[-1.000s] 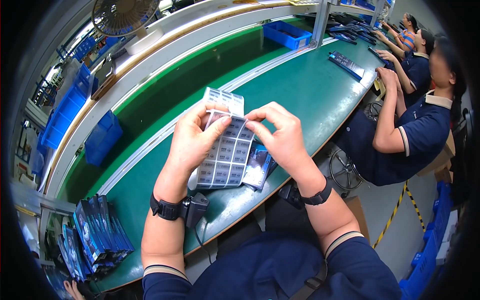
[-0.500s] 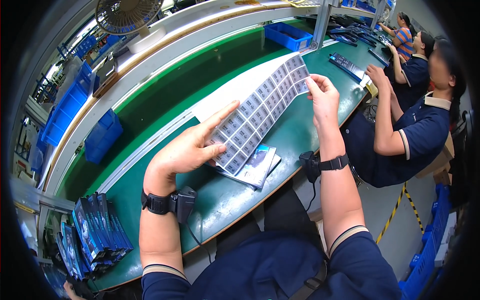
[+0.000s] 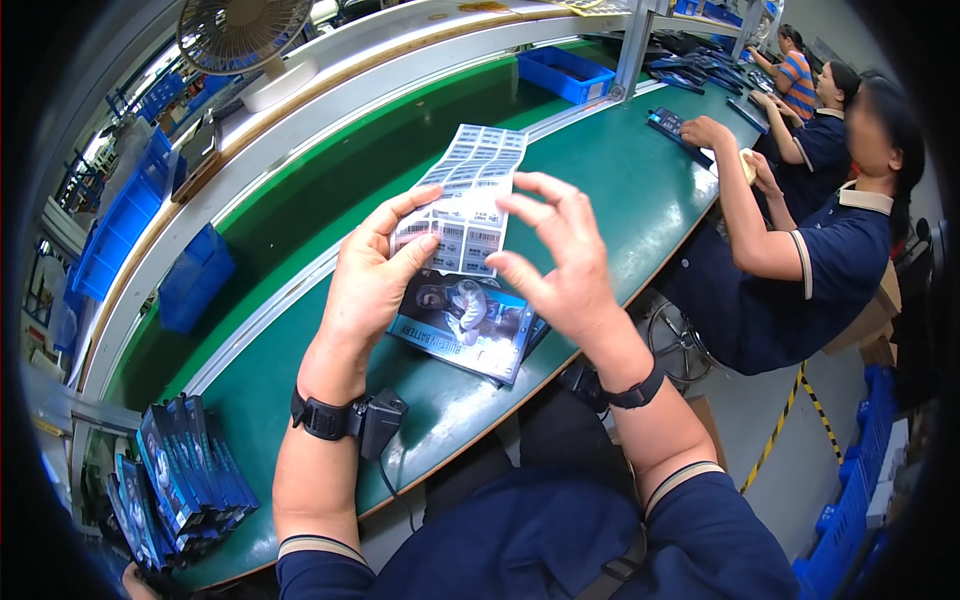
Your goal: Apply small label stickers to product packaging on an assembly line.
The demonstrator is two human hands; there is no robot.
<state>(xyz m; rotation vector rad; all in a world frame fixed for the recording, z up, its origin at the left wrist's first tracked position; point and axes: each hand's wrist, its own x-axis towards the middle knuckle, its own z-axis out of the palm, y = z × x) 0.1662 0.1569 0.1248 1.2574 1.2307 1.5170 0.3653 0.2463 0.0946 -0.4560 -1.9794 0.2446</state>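
A sheet of printed barcode labels [image 3: 465,215] is raised over the green workbench, curving away from me at its far end. My left hand [image 3: 365,275] pinches its left side between thumb and fingers. Beside the sheet's right edge, my right hand [image 3: 572,265] has thumb and fingers spread, the tips at or very close to the edge; contact is hard to make out. Beneath the sheet lies a flat blue-and-black printed box [image 3: 470,325] on the bench, partly covered by the labels and my left hand. Another flat item shows slightly under its right side.
Several similar boxes [image 3: 180,470] stand stacked at the bench's left end. Blue bins [image 3: 568,75] sit at the back and left, and a fan [image 3: 245,40] is on the shelf. At right, a co-worker [image 3: 800,230] handles something by a dark box [image 3: 680,135].
The label sheet has swung from stretched out rightward to more upright and nearer. My right hand has left its far corner and come in beside the left. More of the box below shows.
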